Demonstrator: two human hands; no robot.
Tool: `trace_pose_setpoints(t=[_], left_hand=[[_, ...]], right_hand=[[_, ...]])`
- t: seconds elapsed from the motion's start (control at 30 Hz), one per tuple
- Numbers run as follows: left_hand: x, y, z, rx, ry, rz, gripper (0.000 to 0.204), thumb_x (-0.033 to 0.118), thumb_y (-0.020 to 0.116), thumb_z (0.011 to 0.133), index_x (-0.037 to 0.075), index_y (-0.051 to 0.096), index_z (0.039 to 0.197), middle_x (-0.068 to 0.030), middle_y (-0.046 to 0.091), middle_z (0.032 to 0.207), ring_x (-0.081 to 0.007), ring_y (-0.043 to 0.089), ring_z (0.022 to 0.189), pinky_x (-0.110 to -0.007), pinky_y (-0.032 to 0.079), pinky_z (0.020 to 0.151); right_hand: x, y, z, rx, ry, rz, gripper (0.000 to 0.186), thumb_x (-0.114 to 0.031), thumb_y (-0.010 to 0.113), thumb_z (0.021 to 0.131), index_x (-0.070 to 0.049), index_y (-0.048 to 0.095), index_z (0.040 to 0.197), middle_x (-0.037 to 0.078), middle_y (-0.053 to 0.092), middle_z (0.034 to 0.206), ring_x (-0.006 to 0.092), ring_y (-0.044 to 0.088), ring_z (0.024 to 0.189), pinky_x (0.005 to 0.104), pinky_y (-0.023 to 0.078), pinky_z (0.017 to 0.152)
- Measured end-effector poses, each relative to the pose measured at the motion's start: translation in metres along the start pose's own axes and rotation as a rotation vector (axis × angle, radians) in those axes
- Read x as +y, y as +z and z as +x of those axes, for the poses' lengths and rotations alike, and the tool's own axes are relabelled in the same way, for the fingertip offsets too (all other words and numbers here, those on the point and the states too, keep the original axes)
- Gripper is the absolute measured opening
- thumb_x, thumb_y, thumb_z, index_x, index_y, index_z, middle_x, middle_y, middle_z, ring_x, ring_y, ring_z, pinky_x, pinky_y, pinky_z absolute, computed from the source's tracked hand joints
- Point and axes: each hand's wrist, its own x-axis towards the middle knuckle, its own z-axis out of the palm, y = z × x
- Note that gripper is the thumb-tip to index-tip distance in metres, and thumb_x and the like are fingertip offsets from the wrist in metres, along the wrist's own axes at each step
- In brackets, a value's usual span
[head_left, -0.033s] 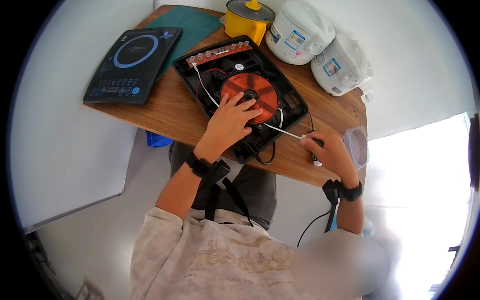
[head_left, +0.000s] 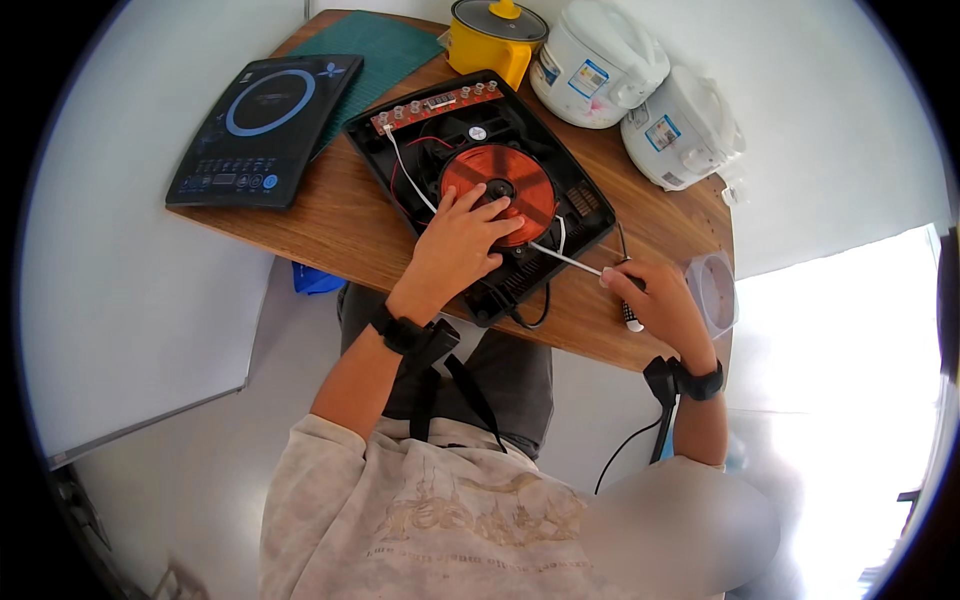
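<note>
Small appliance repair bench: opened induction cooker (head_left: 480,190) w/ bare coil on wooden table (head_left: 340,225), rice cookers (head_left: 640,90) and green cutting mat (head_left: 385,50) nearby.

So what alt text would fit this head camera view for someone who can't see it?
A person's left hand rests on the orange coil of an opened induction cooker on a wooden table, while the right hand holds a screwdriver to it. The cooker's black glass top, a yellow pot and two white rice cookers sit nearby.

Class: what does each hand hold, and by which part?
The right hand holds a screwdriver by its handle. The left hand holds nothing; it rests on the copper coil.
</note>
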Motion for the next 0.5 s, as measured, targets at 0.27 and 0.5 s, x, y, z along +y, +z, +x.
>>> trace_pose_setpoints(t=[0.27,0.5], left_hand=[[0.0005,-0.0005,-0.0005,-0.007,-0.008,-0.023,0.062,0.018,0.082,0.077,0.023,0.068,0.137,-0.0063,0.059,0.149,-0.0355,0.044,0.144,-0.058,0.03,0.122],[0.0012,-0.0026,-0.0011,-0.009,-0.018,-0.035,0.062,0.016,0.083,0.077,0.023,0.069,0.136,-0.0065,0.058,0.149,-0.0361,0.044,0.144,-0.059,0.029,0.122]], right_hand=[[-0.0017,0.0039,0.0061,-0.013,-0.032,-0.067,0.037,-0.031,0.066,0.099,0.005,0.072,0.092,0.019,0.068,0.077,0.031,0.063,0.068,0.0386,0.047,0.066],[-0.0018,0.0059,0.001,-0.036,0.017,-0.038,0.036,-0.03,0.065,0.101,0.004,0.073,0.09,0.014,0.066,0.067,0.0266,0.061,0.058,0.0362,0.046,0.059]])
